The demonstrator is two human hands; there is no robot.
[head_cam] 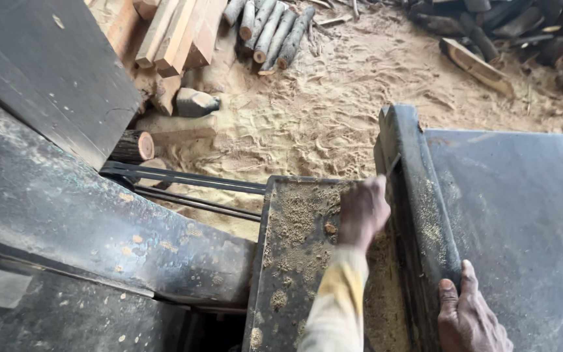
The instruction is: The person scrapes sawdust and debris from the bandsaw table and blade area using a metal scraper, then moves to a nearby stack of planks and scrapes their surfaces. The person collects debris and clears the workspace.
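My left hand point(362, 212), in a pale yellow sleeve, reaches forward over a sawdust-covered metal plate point(294, 261). Its fingers are closed around a thin dark rod-like tool point(393, 163), whose tip points at the raised edge point(406, 150) of a dark metal table point(522, 208). My right hand point(469, 315) lies at the bottom right on that same raised edge. The thumb is on the side face, the fingers lie flat on top, and the hand holds nothing.
A large dark machine housing point(53, 195) fills the left side, with two metal rails point(190, 186) running toward the plate. The ground beyond is deep in sawdust point(320, 104). Sawn planks point(174, 32) and thin logs point(272, 29) are stacked at the top, with dark timber point(490, 32) at the top right.
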